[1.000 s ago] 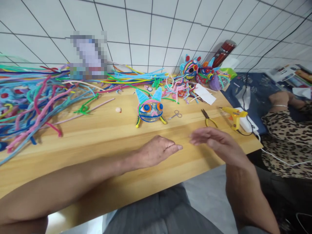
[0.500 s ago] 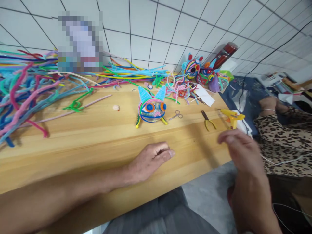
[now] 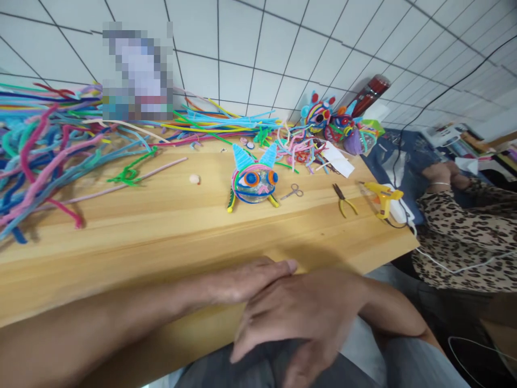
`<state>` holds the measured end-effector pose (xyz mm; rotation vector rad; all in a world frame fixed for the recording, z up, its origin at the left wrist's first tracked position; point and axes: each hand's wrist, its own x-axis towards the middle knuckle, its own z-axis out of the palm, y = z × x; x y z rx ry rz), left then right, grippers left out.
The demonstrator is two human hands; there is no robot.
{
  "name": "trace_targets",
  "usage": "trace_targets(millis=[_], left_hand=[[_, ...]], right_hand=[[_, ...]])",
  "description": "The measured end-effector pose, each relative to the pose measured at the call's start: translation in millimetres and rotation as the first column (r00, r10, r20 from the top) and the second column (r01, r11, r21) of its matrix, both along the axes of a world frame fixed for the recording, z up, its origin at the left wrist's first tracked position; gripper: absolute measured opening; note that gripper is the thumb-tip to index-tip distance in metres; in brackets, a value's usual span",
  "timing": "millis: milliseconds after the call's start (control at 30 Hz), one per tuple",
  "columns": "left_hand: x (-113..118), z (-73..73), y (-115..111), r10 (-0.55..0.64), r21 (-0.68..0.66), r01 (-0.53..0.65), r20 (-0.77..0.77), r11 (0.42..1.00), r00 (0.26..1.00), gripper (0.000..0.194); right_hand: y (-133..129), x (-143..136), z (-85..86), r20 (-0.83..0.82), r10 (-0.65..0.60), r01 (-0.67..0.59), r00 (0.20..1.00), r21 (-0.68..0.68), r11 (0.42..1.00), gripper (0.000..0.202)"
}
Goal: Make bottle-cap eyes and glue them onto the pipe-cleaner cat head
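My right hand (image 3: 299, 315) lies across the front edge of the wooden table (image 3: 169, 231), fingers apart and holding nothing, over part of my left hand (image 3: 246, 280). The left thumb shows, but its other fingers are mostly hidden beneath the right hand. Beyond them stands a cat-like figure (image 3: 255, 183) with light blue ears, orange and blue eyes and yellow-tipped legs. Small scissors (image 3: 294, 191) lie just right of it. Farther right are yellow-handled pliers (image 3: 344, 200) and a yellow glue gun (image 3: 383, 196).
Many coloured pipe cleaners (image 3: 52, 151) are heaped at the left and along the tiled wall. More decorated figures (image 3: 319, 116) and a red cylinder (image 3: 371, 94) stand at the back right. Another person's leopard-print clothing (image 3: 464, 231) shows at the right.
My right hand has moved left from near the glue gun and now overlaps my left hand. The left hand sits slightly lower in view. The figure and tools stay put.
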<state>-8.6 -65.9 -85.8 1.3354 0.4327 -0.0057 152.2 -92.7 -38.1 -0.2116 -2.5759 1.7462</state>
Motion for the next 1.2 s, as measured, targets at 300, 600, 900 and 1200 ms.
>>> trace_targets(millis=[300,600,900,1200], left_hand=[[-3,17.4,-13,-0.083,0.043,0.083,-0.006,0.996,0.997,0.062],[-6,20.1,-24,0.071,0.011,-0.073,0.125,0.997,0.990,0.066],[4,-1.1,-5,0.557,-0.097,-0.550,0.098,0.830,0.824,0.066],[6,-19.5,1,0.538,0.106,-0.553,0.145,0.826,0.831,0.048]], right_hand=[[4,89,24.7,-0.318,-0.832,0.891,0.454,0.141,0.432,0.035],[7,76,-1.4,0.068,-0.715,0.634,0.696,0.410,0.656,0.068],[-5,200,-10.6,-0.178,-0.964,0.978,-0.196,0.040,-0.206,0.055],[55,209,-17.6,-0.356,-0.853,0.831,-0.383,0.270,-0.486,0.023]])
